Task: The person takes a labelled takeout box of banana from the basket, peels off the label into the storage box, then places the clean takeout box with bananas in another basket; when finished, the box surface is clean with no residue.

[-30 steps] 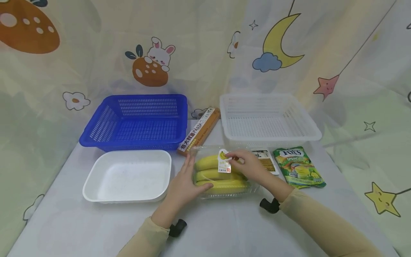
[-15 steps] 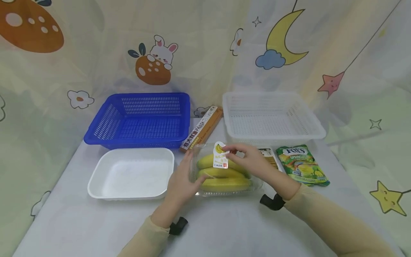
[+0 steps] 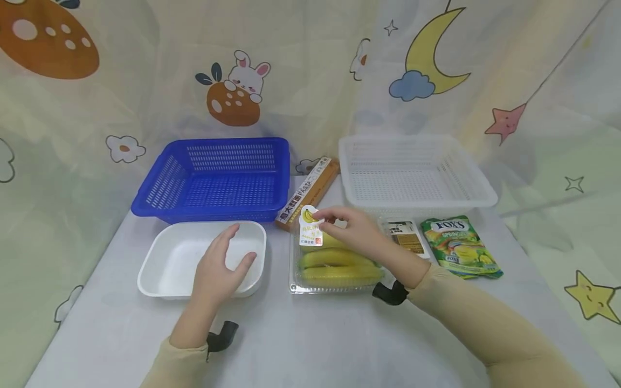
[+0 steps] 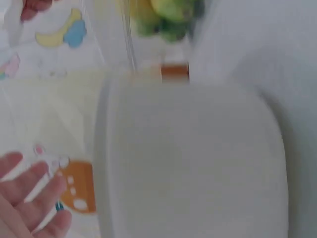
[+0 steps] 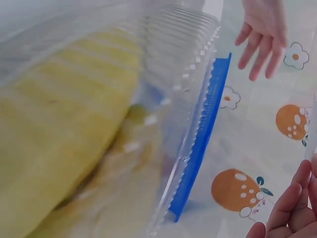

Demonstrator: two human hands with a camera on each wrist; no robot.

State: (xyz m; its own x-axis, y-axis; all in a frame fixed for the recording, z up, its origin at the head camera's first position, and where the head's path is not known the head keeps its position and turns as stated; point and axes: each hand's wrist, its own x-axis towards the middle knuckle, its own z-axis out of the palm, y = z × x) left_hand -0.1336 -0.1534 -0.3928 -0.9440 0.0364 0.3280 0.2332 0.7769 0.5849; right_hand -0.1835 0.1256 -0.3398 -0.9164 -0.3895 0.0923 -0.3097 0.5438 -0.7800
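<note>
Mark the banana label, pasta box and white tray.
Banana label (image 3: 310, 233), head view: middle of printed face.
Pasta box (image 3: 309, 191), head view: middle of its length.
White tray (image 3: 177, 264), head view: bare inner floor, left.

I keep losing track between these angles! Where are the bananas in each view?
Head: bananas below centre, slightly right, inside the clear pack.
Left wrist: bananas at the top edge, blurred and cut off.
Right wrist: bananas large, filling much of the left side.
Shared landmark: the backdrop's spotted-orange prints, respectively upper left, lower left and right half.
</note>
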